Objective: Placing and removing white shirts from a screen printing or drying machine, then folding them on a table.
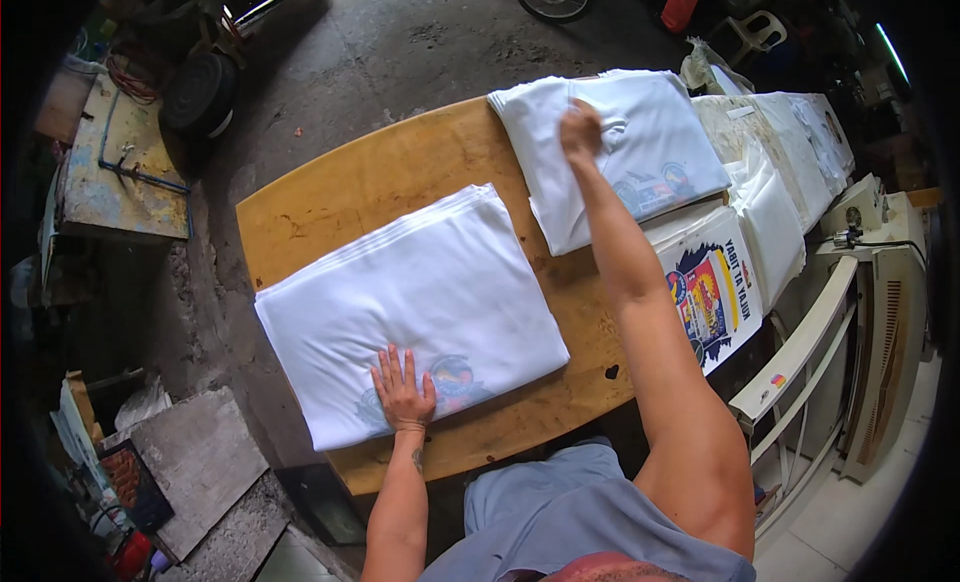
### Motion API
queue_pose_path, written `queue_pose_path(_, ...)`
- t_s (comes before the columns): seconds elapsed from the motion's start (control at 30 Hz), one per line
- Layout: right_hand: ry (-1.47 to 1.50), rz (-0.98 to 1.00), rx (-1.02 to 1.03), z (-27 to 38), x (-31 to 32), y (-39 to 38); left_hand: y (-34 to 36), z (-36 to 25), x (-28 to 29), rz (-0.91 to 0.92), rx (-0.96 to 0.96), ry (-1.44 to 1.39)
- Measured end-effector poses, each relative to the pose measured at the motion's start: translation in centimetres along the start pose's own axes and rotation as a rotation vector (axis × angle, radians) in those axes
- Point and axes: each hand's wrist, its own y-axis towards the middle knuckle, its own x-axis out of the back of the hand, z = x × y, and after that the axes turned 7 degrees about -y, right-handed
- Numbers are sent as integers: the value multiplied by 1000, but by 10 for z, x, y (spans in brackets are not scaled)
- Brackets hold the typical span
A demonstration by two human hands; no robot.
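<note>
My left hand lies flat with its fingers spread on a neat stack of folded white cloth, whose faint coloured print shows near the front edge. Farther off to the right, my right hand is closed on the top of a second pile of white cloth. Creases gather in the fabric beside its fingers, and a pale print shows near that pile's front edge. Both piles rest on a brown wooden table with a curved outline.
White sheets with a bright coloured print lie right of the table, beside more loose white fabric. A pale metal frame stands close on the right. A paint-stained board and a black round container are at the left.
</note>
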Motion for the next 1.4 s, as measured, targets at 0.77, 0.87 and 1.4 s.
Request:
queue_pose_path(0.77, 651, 664, 310, 158, 23, -178, -21, 13, 10, -49, 35, 7)
queue_pose_path(0.87, 720, 747, 20, 125, 97, -289, -11, 12, 6, -69, 17, -20)
queue_pose_path(1.4, 838, 691, -1484, 55, 219, -414, -145, 106, 58, -671, 1418, -1847)
